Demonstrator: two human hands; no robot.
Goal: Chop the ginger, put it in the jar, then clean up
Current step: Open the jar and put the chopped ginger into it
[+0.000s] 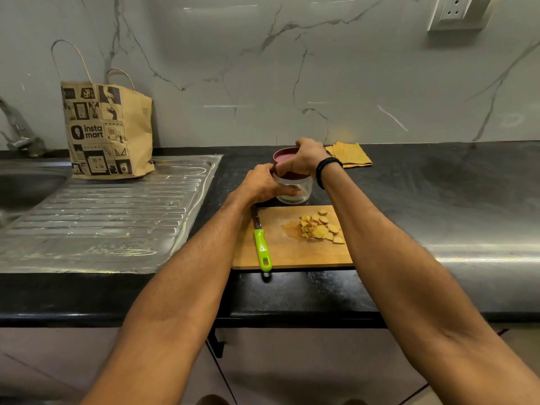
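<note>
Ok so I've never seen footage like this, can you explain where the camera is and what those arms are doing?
There is no machine here: one camera, worn on a person's head, looks down at their bare arms over a kitchen counter. The left hand holds a glass jar, which looks empty; the right hand grips its dark red lid. Nearer lies a cutting board with chopped ginger and a green-handled knife. A yellow cloth lies behind the jar, to the right, and a paper bag stands on the steel drainboard at left.
</note>
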